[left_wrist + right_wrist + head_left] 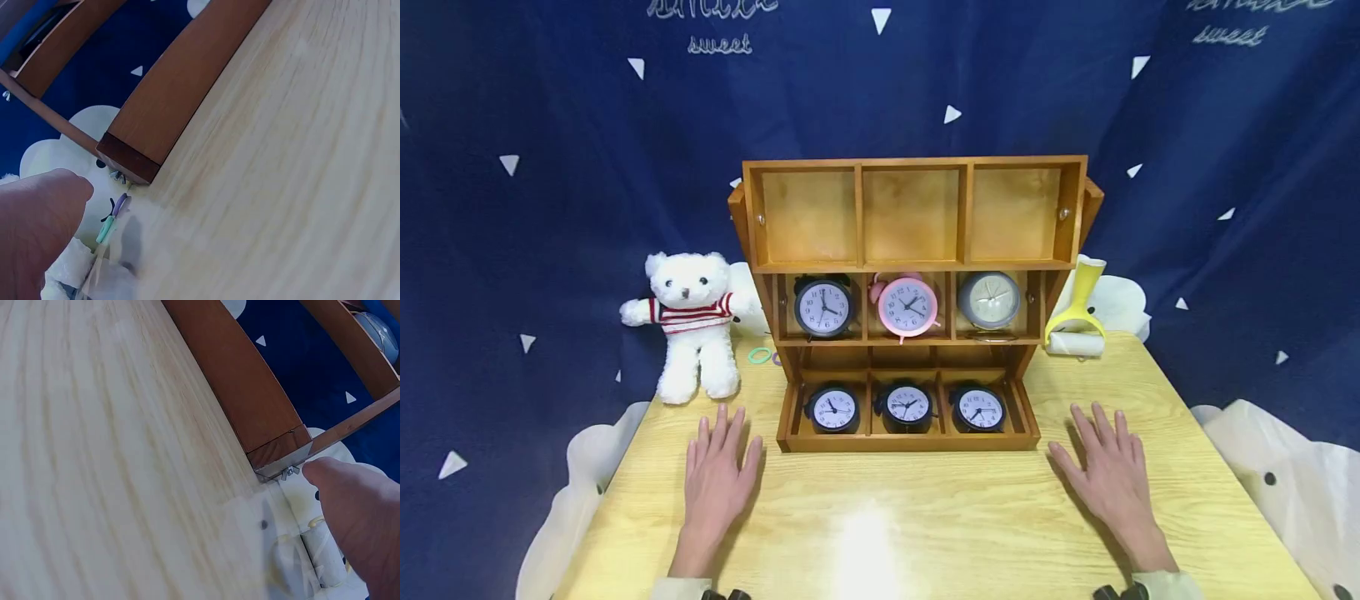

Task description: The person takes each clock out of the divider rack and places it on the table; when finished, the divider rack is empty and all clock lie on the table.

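Observation:
My left hand (717,475) lies palm down on the table, left of a three-tier wooden rack (910,445), fingers straight. On the rack's other side, my right hand (1108,475) rests the same way. Neither hand touches the rack. Its middle tier holds a black alarm clock (823,307), a pink alarm clock (907,306) and a grey clock (990,299). Along the bottom tier stand three black clocks: left (834,410), middle (906,405) and right (979,409). The left wrist view shows the left thumb (44,219); the right wrist view, the right thumb (356,500).
A white teddy bear (691,329) in a striped top sits beyond my left hand. Green (759,356) and purple rings lie between bear and rack. Behind my right hand is a yellow-handled lint roller (1078,321). A dark blue curtain (880,83) hangs behind the wooden table (955,517).

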